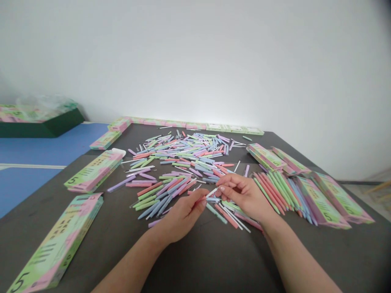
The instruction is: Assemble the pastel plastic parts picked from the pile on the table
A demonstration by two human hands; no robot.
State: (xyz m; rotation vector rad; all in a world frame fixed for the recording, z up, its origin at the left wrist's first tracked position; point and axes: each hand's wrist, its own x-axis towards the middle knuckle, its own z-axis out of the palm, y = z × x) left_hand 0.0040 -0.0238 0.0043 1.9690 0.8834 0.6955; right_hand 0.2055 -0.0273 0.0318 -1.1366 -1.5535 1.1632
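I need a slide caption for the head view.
Left hand and right hand meet at a white stick above a table strewn with pastel pens.

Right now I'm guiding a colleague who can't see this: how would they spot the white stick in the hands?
Across the dark table spreads a heap of pastel pens. At its near edge, the left hand and right hand almost meet. Between them runs the white stick, set apart by being held while other white sticks lie loose.

The wall [195, 61] is pale—softly lit; table [210, 260] dark.
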